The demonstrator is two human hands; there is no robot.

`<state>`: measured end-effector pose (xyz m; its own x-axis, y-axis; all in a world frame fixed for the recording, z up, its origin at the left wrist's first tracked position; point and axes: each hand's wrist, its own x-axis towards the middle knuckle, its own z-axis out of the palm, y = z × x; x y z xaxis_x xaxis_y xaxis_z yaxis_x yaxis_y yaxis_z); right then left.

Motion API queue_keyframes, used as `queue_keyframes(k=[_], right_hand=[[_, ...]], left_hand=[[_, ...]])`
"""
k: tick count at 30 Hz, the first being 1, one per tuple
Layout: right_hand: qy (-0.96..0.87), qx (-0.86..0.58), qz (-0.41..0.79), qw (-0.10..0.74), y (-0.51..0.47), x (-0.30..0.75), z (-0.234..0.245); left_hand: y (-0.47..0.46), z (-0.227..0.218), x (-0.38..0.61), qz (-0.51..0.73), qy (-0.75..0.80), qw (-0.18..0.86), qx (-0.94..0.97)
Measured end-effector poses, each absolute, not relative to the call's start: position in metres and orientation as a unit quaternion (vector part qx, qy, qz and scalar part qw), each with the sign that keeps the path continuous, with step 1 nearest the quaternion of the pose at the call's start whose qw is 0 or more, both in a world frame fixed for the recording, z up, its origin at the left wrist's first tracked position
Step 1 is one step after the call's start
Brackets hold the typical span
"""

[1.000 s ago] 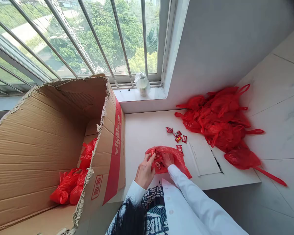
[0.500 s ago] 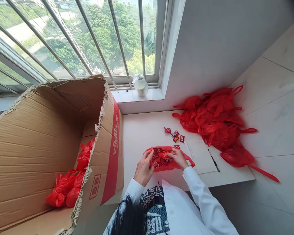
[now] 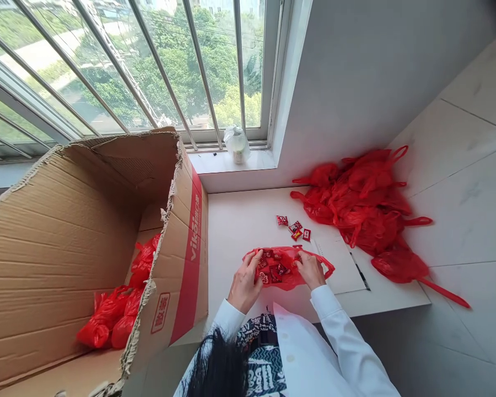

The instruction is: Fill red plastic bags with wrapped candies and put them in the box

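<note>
A thin red plastic bag lies spread open on the white tabletop, with several small red-wrapped candies inside. My left hand is closed on the bag's left rim, thumb towards the candies. At the right side of the mouth, my right hand has its fingers bent inward and closed on the red plastic; its fingertips are partly hidden. Just beyond the bag, several loose wrapped candies lie on the table.
To the left stands a tall cardboard box, torn along its rim, with knotted red bags inside. A heap of red plastic bags fills the right corner. Paper lies beneath my right hand's side. A plastic-wrapped object sits on the windowsill.
My right hand has moved from the candies in the middle of the bag to its right side. The bag's right edge is drawn slightly further right. My left hand has hardly moved.
</note>
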<state>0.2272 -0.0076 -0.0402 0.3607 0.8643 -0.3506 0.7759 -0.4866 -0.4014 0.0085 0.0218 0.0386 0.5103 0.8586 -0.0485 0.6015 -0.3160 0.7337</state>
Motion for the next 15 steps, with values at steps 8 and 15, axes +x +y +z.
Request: queue_keyframes(k=[8, 15], right_hand=[[-0.529, -0.784, 0.314, 0.08, 0.011, 0.202, -0.056], [-0.541, -0.775, 0.325, 0.023, 0.029, 0.187, -0.064]], left_hand=[[0.025, 0.036, 0.008, 0.192, 0.452, 0.374, 0.787], [0.026, 0.035, -0.002, 0.193, 0.463, 0.377, 0.778]])
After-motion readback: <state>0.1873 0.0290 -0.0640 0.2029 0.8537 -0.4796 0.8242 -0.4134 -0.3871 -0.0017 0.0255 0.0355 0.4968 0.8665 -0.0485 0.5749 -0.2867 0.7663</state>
